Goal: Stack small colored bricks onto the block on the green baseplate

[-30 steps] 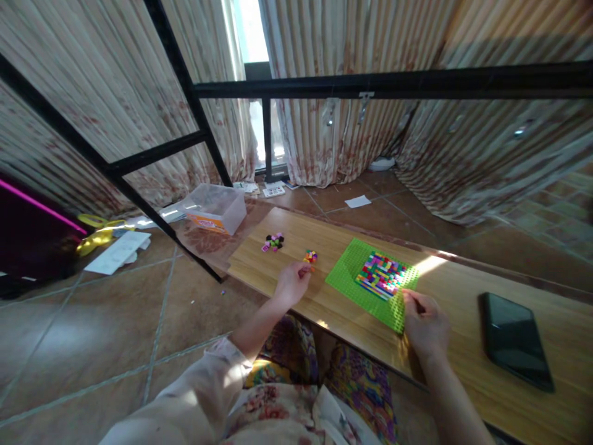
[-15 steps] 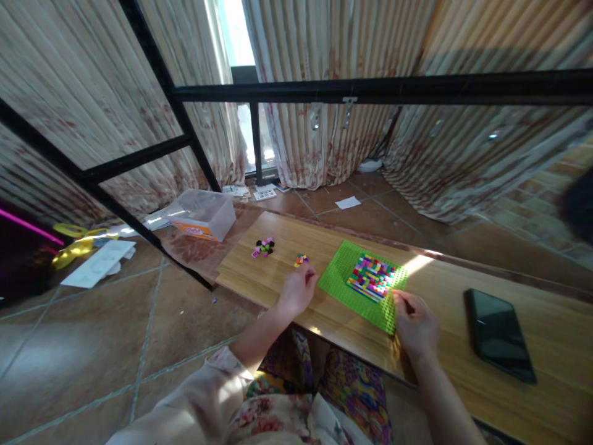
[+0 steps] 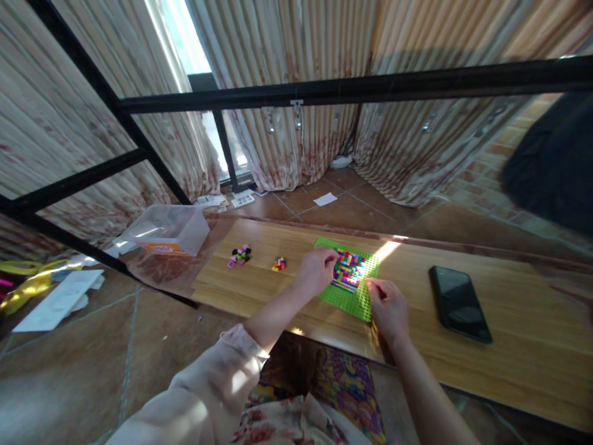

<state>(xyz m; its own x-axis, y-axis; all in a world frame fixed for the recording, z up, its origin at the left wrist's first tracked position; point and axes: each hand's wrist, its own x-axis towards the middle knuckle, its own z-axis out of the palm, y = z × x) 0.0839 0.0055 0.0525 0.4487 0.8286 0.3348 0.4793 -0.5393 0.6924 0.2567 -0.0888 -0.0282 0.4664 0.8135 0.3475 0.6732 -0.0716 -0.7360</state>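
Observation:
A green studded baseplate (image 3: 356, 301) lies on the wooden table (image 3: 509, 364), with a patch of many-coloured small bricks (image 3: 348, 269) pressed onto it. My left hand (image 3: 317, 270) rests over the plate's left part, fingers pinched together at the edge of the brick patch; what they hold is too small to see. My right hand (image 3: 388, 307) is curled on the plate's near right corner, thumb and fingers pressed to its edge. A small cluster of red, yellow and blue bricks (image 3: 278, 264) lies left of the plate. Further left sits a pile of black, pink and green bricks (image 3: 239, 254).
A black phone (image 3: 458, 302) lies screen-up on the table right of the plate. A clear plastic box (image 3: 164, 230) sits beyond the table's left end. A black metal frame (image 3: 324, 93) crosses above. Papers (image 3: 58, 301) lie on the tiled floor; curtains hang behind.
My left hand has left the small red-yellow brick cluster and moved right onto the baseplate beside the bricks. The right hand stays at the plate's corner. The camera has swung to the right.

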